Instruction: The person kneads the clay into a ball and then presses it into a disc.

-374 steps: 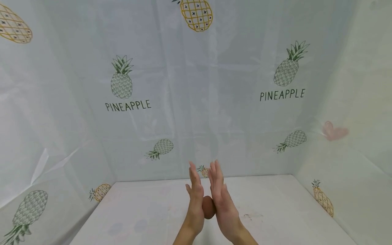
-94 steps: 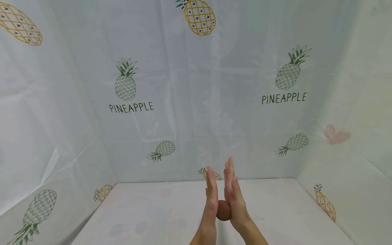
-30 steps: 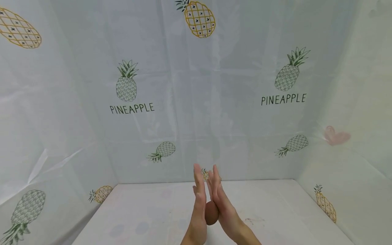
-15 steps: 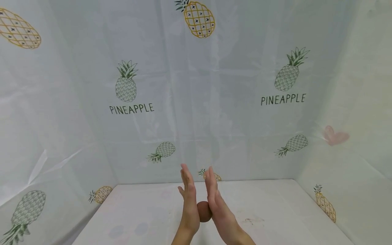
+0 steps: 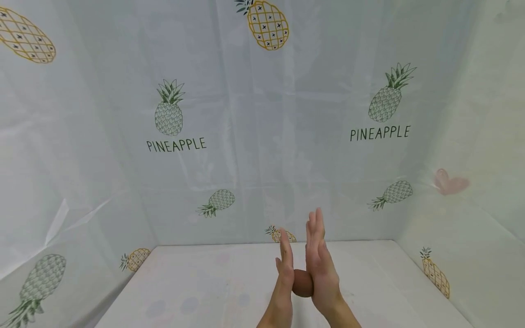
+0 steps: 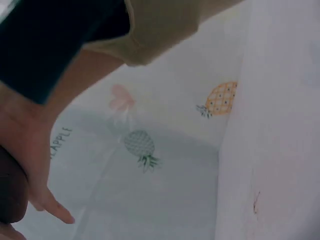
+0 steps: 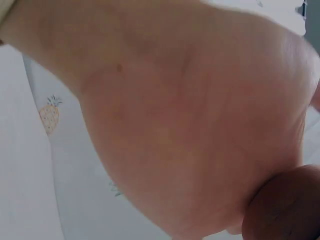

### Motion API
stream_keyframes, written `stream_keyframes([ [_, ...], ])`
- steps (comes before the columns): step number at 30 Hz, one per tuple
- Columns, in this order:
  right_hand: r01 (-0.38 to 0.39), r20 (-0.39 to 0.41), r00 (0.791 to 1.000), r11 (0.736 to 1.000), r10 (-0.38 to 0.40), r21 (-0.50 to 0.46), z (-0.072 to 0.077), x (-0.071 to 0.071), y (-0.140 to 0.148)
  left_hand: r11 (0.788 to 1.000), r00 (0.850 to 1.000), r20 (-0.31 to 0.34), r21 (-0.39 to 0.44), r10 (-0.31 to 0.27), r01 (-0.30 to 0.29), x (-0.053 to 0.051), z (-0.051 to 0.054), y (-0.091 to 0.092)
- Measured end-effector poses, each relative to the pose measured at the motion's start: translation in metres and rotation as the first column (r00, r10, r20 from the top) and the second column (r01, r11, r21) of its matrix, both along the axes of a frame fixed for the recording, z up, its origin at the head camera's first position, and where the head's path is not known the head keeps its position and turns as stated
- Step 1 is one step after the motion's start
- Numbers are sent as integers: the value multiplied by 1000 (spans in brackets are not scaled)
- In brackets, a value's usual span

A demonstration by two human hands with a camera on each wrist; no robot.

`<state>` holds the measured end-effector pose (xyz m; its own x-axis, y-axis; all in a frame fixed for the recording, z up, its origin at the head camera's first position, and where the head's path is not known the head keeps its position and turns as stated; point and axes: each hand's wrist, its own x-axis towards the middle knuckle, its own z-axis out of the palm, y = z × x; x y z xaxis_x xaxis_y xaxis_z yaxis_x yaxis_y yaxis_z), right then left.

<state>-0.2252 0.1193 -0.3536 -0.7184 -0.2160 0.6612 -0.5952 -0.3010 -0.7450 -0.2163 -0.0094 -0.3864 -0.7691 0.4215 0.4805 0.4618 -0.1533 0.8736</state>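
Holding a smooth, rounded brown lump (image 5: 303,283) between two upright palms, the left hand (image 5: 286,272) and right hand (image 5: 321,266) face each other, set apart by its width. Their fingers are straight and point up, curled round nothing; the right fingertips reach higher in the head view. The lump touches both palms near their heels, slightly wider than tall, and its material cannot be told; the right wrist view shows small dark marks on it. Beneath lies a white counter (image 5: 197,282) with faint coloured blotches. Beyond its edges rises a pale, creased sheet (image 5: 262,136) printed with green and yellow pineapples, the word PINEAPPLE and, at right, a pink heart (image 5: 450,182).
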Motion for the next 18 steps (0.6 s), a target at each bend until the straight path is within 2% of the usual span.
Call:
stream_keyframes([
  [1, 18, 2, 1000, 1000, -18, -8, 0, -1, 1, 1000, 999, 32, -4, -15, 15, 5, 3, 0],
  [4, 67, 19, 998, 998, -66, -23, -2, -5, 3, 998, 996, 64, 12, -67, 66, 15, 13, 0],
  [7, 95, 50, 994, 995, -94, -11, -5, -10, 2, 994, 994, 34, 42, -106, 105, 22, 21, -3],
  [9, 89, 92, 992, 996, -90, 12, -9, -13, 0, 993, 994, 32, 51, -108, 106, 26, 24, -5],
  [12, 43, 165, 985, 997, -52, 62, -14, -16, -5, 996, 997, 24, 56, -73, 71, 29, 26, -10],
  [14, 5, 203, 979, 995, -25, 98, -17, -16, -9, 998, 1000, 17, 57, -25, 24, 27, 25, -12],
  [18, -71, 240, 970, 984, 30, 164, -19, -13, -19, 995, 997, -43, 83, 62, -58, 11, 22, -17],
])
